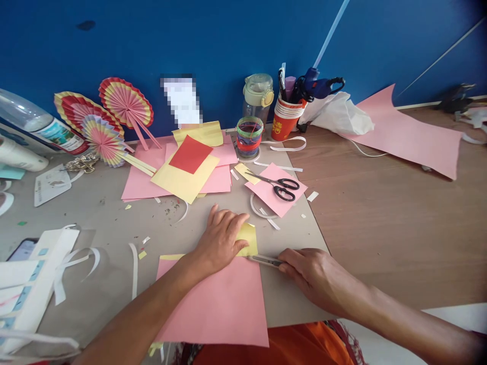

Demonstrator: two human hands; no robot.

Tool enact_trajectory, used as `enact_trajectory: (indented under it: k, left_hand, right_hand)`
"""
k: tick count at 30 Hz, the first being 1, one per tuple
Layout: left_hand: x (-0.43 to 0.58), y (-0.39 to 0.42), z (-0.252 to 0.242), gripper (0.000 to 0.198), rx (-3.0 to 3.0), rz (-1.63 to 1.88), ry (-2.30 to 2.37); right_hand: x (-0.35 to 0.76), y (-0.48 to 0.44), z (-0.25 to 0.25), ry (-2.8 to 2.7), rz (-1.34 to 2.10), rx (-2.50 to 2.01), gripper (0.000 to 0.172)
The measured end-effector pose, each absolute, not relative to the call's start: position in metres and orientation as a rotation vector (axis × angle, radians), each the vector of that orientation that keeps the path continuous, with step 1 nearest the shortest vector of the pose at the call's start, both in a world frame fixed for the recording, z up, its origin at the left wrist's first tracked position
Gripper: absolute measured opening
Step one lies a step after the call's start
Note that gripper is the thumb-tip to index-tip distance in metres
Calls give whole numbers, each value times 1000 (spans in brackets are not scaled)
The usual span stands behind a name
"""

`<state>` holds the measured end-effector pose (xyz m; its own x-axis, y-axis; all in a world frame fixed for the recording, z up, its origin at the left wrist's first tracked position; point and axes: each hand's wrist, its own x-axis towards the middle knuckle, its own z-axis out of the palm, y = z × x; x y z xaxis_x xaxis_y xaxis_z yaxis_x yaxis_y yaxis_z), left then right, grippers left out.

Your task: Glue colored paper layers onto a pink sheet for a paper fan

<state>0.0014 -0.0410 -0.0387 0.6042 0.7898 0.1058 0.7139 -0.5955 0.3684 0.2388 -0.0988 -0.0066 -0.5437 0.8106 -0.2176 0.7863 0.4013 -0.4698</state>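
Note:
My left hand (222, 238) lies with its fingers spread on yellow paper (249, 244), near the top edge of a large pink sheet (216, 304). The same yellow shows along the sheet's upper left edge; how the two overlap is hidden under my hand. To the right, my right hand (310, 274) grips a slim cutter knife (266, 260). Its tip touches the paper where yellow and pink meet, close to the right edge. The lower end of the pink sheet reaches past the table's front edge.
Black-handled scissors (283, 187) rest on a pink square (276, 205). Behind lie stacked papers with a red square (190, 154) on top. Folded paper fans (125, 104), a tape-wrapped jar (249, 137) and a red paper cup (285, 121) stand along the blue wall. White strips are scattered about.

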Motion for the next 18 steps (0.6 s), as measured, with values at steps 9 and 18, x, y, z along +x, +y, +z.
enact_trajectory:
  k: [9,18]
  left_hand:
    - [2,-41,-39,47,2544,361,1235]
    - [2,-40,-39,49,2519,345,1234]
  right_hand:
    - [237,-98,-12,-2704,587,-1342,27]
    - [233,-98,-17,-2690,477,-1212,27]
